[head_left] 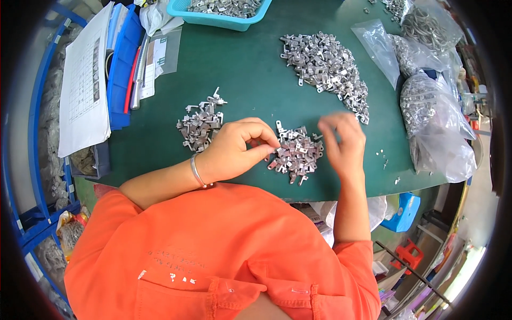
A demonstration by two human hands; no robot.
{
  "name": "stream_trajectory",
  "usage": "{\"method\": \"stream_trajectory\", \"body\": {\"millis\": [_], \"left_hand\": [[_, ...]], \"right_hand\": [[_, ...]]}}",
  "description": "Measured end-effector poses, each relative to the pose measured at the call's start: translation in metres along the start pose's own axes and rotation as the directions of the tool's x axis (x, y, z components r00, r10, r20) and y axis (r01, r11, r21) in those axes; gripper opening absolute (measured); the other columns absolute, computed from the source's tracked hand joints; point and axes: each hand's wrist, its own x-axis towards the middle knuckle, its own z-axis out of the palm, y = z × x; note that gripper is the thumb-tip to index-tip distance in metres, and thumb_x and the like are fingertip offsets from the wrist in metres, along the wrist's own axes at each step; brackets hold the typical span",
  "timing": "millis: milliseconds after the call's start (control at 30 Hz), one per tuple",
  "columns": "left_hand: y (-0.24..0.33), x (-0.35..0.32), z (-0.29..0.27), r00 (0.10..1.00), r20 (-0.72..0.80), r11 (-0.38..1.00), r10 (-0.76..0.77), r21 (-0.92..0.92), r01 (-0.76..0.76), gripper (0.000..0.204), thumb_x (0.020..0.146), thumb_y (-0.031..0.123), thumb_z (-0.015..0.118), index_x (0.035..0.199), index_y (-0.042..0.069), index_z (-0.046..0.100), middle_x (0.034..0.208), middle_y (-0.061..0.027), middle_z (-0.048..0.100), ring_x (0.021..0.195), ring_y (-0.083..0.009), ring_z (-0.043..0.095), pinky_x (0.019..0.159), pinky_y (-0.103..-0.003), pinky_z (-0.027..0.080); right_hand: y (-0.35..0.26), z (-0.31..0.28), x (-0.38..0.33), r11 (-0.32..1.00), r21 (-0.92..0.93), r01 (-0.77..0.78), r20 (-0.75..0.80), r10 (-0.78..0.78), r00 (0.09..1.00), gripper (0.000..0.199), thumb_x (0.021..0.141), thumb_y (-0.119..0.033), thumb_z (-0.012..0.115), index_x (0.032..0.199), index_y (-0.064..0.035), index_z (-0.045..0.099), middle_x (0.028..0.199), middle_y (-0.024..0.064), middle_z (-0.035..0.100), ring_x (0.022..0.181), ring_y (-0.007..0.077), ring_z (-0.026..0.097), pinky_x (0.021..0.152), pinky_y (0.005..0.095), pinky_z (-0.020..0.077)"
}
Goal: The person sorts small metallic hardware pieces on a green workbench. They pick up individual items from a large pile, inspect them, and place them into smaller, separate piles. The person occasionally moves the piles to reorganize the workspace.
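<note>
The left hand [234, 149] lies curled on the green table [245, 80], palm turned inward, its thumb and forefinger pinched together at the left edge of a small pile of metal brackets [296, 154]; what sits between the fingertips is too small to make out. A thin silver bangle [197, 172] circles that wrist. The right hand [344, 141] hovers just right of the same pile, fingers loosely bent and blurred, so I cannot tell whether it grips anything. Both forearms come in from the orange sleeves [213, 250] below.

Left of the left hand sits a second heap of brackets [201, 125], close to the knuckles. A larger heap [328, 69] spreads across the far side of the table, well apart from the hands. A few loose bits [381, 154] lie near the right hand.

A turquoise tray [213, 18] at the far edge holds more metal parts. Clear plastic bags [434, 122] on the right are filled with metal pieces. On the left, a blue bin [121, 69] holds rods, with a printed sheet [82, 85] leaning beside it.
</note>
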Motion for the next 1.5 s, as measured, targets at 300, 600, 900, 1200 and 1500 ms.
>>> {"method": "stream_trajectory", "body": {"millis": [300, 600, 900, 1200, 1500], "left_hand": [[0.008, -0.001, -0.002, 0.999, 0.04, 1.0, -0.002, 0.009, 0.002, 0.007, 0.086, -0.004, 0.063, 0.089, 0.0, 0.067, 0.097, -0.0064, 0.064, 0.086, -0.0124, 0.062, 0.076, -0.024, 0.052], [0.003, 0.014, 0.007, 0.98, 0.001, 0.869, -0.201, -0.462, 0.179, 0.035, 0.09, -0.001, 0.061, 0.123, -0.005, 0.051, 0.105, -0.012, 0.062, 0.095, -0.0176, 0.065, 0.079, -0.029, 0.055], [0.001, 0.013, 0.006, 0.986, 0.0, 0.84, -0.166, -0.523, 0.142, 0.02, 0.09, 0.0, 0.061, 0.109, -0.005, 0.06, 0.097, -0.0091, 0.068, 0.086, -0.0141, 0.068, 0.072, -0.024, 0.055], [-0.007, 0.012, 0.012, 0.981, -0.098, 0.965, 0.17, -0.183, -0.186, 0.017, 0.083, -0.008, 0.065, 0.099, -0.001, 0.064, 0.101, -0.0097, 0.063, 0.094, -0.0155, 0.063, 0.082, -0.027, 0.055], [-0.014, 0.017, 0.019, 0.908, 0.149, 0.839, 0.392, 0.347, -0.419, 0.013, 0.076, 0.0, 0.069, 0.088, 0.004, 0.067, 0.101, -0.0082, 0.065, 0.091, -0.0256, 0.062, 0.081, -0.035, 0.05]], "right_hand": [[0.046, 0.037, 0.044, 0.952, -0.295, -0.086, -0.217, 0.02, 0.976, 0.008, 0.078, -0.007, 0.07, 0.085, -0.0038, 0.067, 0.083, 0.0084, 0.061, 0.08, 0.0302, 0.058, 0.07, 0.0382, 0.0484], [-0.017, 0.023, 0.01, 0.974, 0.225, 0.012, -0.133, 0.019, 0.991, 0.013, 0.077, 0.006, 0.067, 0.087, -0.0014, 0.064, 0.086, 0.0113, 0.068, 0.074, 0.023, 0.066, 0.067, 0.0303, 0.0529], [-0.045, 0.033, -0.011, 0.849, 0.528, 0.003, -0.138, 0.082, 0.987, 0.027, 0.069, 0.013, 0.072, 0.088, -0.0003, 0.059, 0.086, 0.0127, 0.069, 0.078, 0.0252, 0.067, 0.068, 0.0324, 0.054], [-0.057, 0.011, -0.007, 0.901, 0.431, -0.049, 0.081, 0.015, 0.997, 0.021, 0.072, 0.008, 0.071, 0.089, -0.0019, 0.065, 0.088, 0.011, 0.065, 0.074, 0.0245, 0.064, 0.065, 0.031, 0.0525], [-0.02, -0.019, 0.018, 0.935, 0.341, -0.096, 0.454, -0.075, 0.888, 0.008, 0.072, -0.001, 0.069, 0.078, -0.0027, 0.064, 0.079, 0.008, 0.068, 0.075, 0.0286, 0.063, 0.072, 0.0385, 0.0467]]}}
